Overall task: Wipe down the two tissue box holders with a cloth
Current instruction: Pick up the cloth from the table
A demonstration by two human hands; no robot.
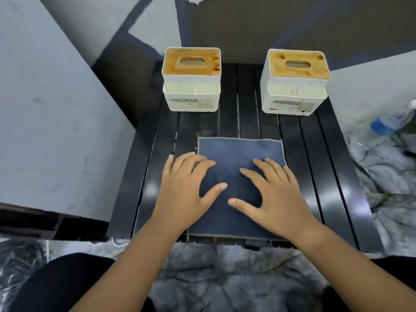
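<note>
Two white tissue box holders with stained wooden lids stand at the far end of a black slatted table (315,158): the left holder (191,86) and the right holder (293,91). A dark blue cloth (239,149) lies flat on the table's near half. My left hand (184,190) rests flat with spread fingers on the cloth's left edge, partly on the table. My right hand (273,192) lies flat on the cloth's right part. Neither hand grips anything.
A grey wall panel (56,120) rises close on the left. A plastic bottle with a blue label (391,122) lies on marbled floor at the right. My dark-clad knees (67,287) sit below the table's near edge.
</note>
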